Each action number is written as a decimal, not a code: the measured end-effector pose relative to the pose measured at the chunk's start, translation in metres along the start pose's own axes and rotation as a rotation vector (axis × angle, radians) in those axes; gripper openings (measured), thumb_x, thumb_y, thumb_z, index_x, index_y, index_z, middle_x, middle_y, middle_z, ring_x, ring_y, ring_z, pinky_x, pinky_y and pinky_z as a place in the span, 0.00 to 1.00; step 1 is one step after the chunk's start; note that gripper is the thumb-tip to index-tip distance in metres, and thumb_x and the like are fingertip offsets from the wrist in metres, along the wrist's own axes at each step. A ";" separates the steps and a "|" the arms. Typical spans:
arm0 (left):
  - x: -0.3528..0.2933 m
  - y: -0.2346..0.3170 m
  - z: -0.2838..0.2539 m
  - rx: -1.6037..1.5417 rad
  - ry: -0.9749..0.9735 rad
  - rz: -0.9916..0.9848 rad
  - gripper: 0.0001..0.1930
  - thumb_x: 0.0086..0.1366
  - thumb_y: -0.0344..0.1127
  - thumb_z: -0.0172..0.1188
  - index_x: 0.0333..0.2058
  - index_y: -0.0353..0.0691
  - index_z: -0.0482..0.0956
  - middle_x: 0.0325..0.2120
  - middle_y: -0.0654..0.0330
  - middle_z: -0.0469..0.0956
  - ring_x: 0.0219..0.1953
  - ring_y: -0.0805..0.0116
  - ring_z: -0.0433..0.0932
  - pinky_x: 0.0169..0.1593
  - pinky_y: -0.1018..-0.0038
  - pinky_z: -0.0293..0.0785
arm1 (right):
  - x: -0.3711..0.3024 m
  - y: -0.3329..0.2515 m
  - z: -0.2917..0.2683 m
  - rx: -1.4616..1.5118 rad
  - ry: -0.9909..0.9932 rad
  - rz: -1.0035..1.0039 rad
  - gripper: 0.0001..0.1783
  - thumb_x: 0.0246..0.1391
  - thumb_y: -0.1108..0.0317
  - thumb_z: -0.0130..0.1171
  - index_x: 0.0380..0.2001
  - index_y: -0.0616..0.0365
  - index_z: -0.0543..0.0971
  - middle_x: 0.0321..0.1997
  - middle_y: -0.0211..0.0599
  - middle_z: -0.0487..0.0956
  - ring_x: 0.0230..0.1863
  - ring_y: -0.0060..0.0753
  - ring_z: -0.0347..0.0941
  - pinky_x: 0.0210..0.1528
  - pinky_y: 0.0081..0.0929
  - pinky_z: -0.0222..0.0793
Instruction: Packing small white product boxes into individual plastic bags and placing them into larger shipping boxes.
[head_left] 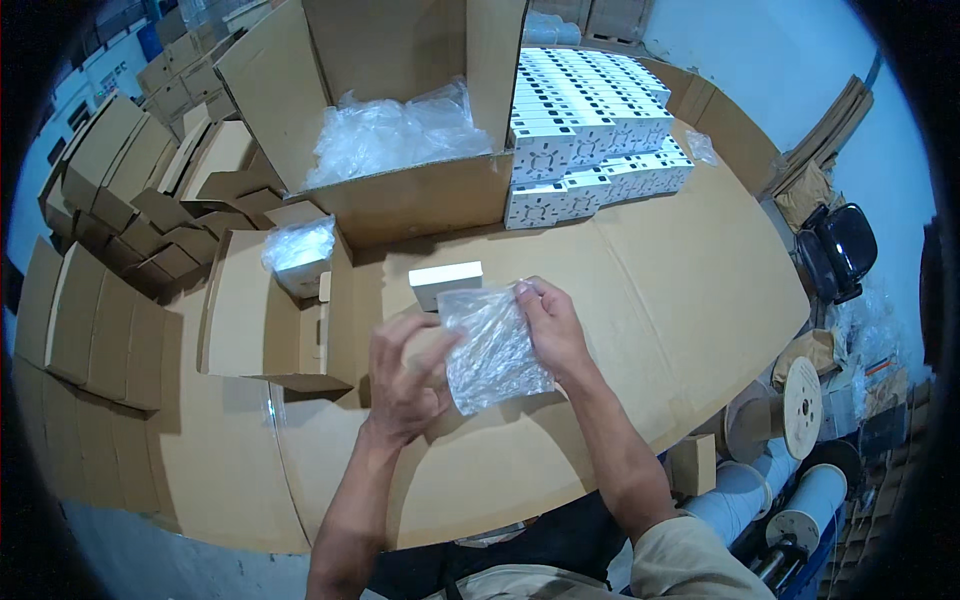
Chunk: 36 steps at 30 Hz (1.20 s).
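A crinkled clear plastic bag (497,350) hangs over the middle of the cardboard-covered table. My right hand (552,328) pinches its upper right corner between thumb and fingers. At the bag's left edge is my left hand (408,375), its fingers bent and smeared by motion, so whether they grip the bag does not show. Just behind the bag lies a small white box (445,281), partly covered by it. To the left stands an open brown carton (238,330) with a plastic-wrapped white box (303,255) inside.
A large open carton (430,200) holding loose plastic bags (400,130) stands at the back. Printed white boxes (590,125) are stacked beside it. Folded brown cartons (95,330) line the left side. Spools (800,410) and rolls (735,500) stand off the table's right edge.
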<state>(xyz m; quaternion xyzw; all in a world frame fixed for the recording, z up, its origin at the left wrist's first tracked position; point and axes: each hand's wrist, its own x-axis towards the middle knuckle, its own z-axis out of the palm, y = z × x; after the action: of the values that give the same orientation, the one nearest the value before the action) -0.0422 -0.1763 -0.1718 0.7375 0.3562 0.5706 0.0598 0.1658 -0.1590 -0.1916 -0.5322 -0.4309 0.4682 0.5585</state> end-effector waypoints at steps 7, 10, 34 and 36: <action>-0.016 -0.017 -0.003 -0.073 -0.095 0.029 0.06 0.63 0.32 0.65 0.38 0.42 0.84 0.31 0.62 0.81 0.36 0.62 0.79 0.39 0.68 0.75 | -0.003 -0.011 0.006 -0.077 -0.110 0.179 0.17 0.72 0.57 0.47 0.37 0.59 0.78 0.30 0.27 0.76 0.29 0.17 0.68 0.32 0.20 0.64; -0.015 -0.008 0.001 -0.243 -0.069 -0.743 0.08 0.70 0.36 0.61 0.36 0.38 0.83 0.21 0.65 0.78 0.23 0.75 0.76 0.29 0.75 0.71 | -0.005 -0.025 -0.002 -0.040 -0.059 0.104 0.20 0.72 0.53 0.45 0.42 0.59 0.77 0.35 0.28 0.77 0.31 0.17 0.69 0.34 0.20 0.65; -0.017 -0.002 0.012 -0.277 -0.188 -0.841 0.13 0.74 0.39 0.56 0.33 0.34 0.78 0.15 0.60 0.72 0.19 0.76 0.72 0.25 0.72 0.68 | -0.012 0.009 0.033 0.144 0.001 0.001 0.12 0.68 0.63 0.57 0.42 0.62 0.80 0.32 0.27 0.81 0.31 0.17 0.75 0.33 0.20 0.72; -0.024 -0.013 0.015 -0.184 -0.097 -0.616 0.13 0.74 0.38 0.56 0.34 0.34 0.78 0.18 0.62 0.74 0.22 0.80 0.72 0.26 0.76 0.68 | -0.017 0.006 0.042 0.061 0.008 -0.084 0.12 0.68 0.64 0.57 0.39 0.63 0.80 0.29 0.25 0.78 0.29 0.14 0.72 0.30 0.18 0.69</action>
<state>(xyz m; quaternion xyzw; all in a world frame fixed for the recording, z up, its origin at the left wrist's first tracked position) -0.0369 -0.1762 -0.2023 0.6129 0.5064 0.5195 0.3132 0.1206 -0.1679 -0.1948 -0.4983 -0.4363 0.4551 0.5952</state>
